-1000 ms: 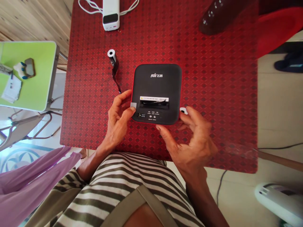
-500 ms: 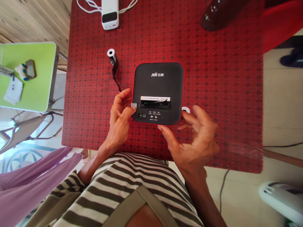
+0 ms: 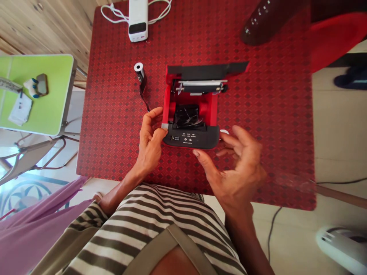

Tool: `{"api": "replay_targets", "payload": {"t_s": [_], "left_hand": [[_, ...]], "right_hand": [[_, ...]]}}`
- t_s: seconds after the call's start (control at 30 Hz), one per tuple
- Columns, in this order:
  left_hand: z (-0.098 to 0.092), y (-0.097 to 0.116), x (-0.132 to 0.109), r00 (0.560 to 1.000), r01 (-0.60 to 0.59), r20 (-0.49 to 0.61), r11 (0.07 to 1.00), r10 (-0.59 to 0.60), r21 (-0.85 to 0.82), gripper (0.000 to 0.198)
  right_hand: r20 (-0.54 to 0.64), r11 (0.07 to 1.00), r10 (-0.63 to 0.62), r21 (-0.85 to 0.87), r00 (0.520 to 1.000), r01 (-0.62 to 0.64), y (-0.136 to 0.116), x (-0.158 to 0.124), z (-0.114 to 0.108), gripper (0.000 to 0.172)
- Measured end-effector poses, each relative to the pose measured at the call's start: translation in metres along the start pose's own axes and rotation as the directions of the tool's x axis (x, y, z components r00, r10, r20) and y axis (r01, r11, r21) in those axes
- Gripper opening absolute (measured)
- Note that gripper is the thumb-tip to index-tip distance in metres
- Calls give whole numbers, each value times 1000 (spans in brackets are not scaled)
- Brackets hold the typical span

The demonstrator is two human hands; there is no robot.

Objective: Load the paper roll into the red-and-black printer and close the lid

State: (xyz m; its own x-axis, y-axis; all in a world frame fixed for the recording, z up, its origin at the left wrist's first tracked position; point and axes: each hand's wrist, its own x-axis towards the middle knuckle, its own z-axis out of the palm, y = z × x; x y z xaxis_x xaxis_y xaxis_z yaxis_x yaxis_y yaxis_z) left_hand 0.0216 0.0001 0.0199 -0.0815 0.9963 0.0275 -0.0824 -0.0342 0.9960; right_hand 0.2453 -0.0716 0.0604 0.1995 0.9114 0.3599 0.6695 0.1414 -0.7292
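Note:
A black and red receipt printer (image 3: 190,140) lies on the table before me, its black lid (image 3: 206,70) tipped up and back. Inside the red bay (image 3: 212,110) is black, shiny crumpled material (image 3: 187,115). My left hand (image 3: 151,135) grips the printer's left front side, thumb on the grey latch (image 3: 164,126) and the other fingers along the side. At the right front corner, my right hand (image 3: 232,160) is open, thumb apart from the curved fingers. A white round end (image 3: 224,131) shows beside those fingers, mostly hidden.
A small paper roll (image 3: 138,67) with a black strip stands left of the printer. Farther back are a white power bank (image 3: 138,25) with cables and a dark bottle (image 3: 258,25). A green table (image 3: 54,91) stands at left, with a phone (image 3: 42,84) on it.
The printer's lid has swung up and back from shut, showing the bay inside. Both hands have stayed almost in place at the printer's front corners. The view has shifted slightly.

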Motion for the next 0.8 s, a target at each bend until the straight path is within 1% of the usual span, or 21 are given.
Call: {"api": "replay_targets", "payload": {"t_s": [0.03,0.07,0.17,0.2,0.23,0.3,0.33,0.37,0.4,0.5,0.6,0.63,0.67,0.7,0.73,0.8], "left_hand": [[0,0,-2,1000,-21,4,1000,21,22,52],[-1,-1,-3,999,-41,4,998,41,45,53],[-3,-4,-7,996,-91,14,990,90,106,58],[-4,-6,-8,994,-105,20,988,104,116,59],[-4,-7,-8,993,-119,22,985,117,122,61],[-5,-11,-8,991,-137,23,982,135,129,62],[-5,-13,-8,990,-143,26,981,141,129,62],[-4,-14,-7,989,-149,32,981,146,128,62],[-4,-15,-7,988,-156,41,980,152,122,62],[-4,-16,-5,984,-174,64,980,168,97,62],[-5,-15,-6,983,-174,73,981,168,89,62],[-5,-14,-6,983,-171,77,981,165,88,62],[-5,-13,-7,983,-169,80,982,162,86,62],[-4,-12,-7,983,-168,83,983,161,79,62],[-4,-11,-8,984,-164,83,984,158,71,62],[-3,-8,-8,987,-145,73,988,141,55,61]], "right_hand": [[11,1000,-14,0,1000,14,0,5,-7,77],[16,999,-36,-16,999,36,-2,11,-15,70],[6,978,-159,-132,987,159,-9,38,-34,36],[20,964,-209,-166,978,209,-11,50,-36,30],[50,948,-263,-172,963,268,-12,62,-36,30],[158,922,-344,-130,926,365,-11,89,-27,30],[225,905,-386,-95,894,415,-9,103,-19,29],[309,897,-392,-81,867,435,-6,116,-10,29],[393,891,-384,-80,836,447,-4,128,-1,30],[621,871,-321,-103,715,481,-3,155,23,29],[771,842,-220,-159,597,515,-13,168,35,23],[805,834,-183,-177,564,523,-17,170,37,20],[826,831,-150,-192,543,522,-20,171,39,17],[830,835,-126,-207,543,509,-20,171,41,14],[819,848,-116,-213,562,486,-19,171,44,13],[779,885,-141,-178,611,431,-11,171,48,16]]}}
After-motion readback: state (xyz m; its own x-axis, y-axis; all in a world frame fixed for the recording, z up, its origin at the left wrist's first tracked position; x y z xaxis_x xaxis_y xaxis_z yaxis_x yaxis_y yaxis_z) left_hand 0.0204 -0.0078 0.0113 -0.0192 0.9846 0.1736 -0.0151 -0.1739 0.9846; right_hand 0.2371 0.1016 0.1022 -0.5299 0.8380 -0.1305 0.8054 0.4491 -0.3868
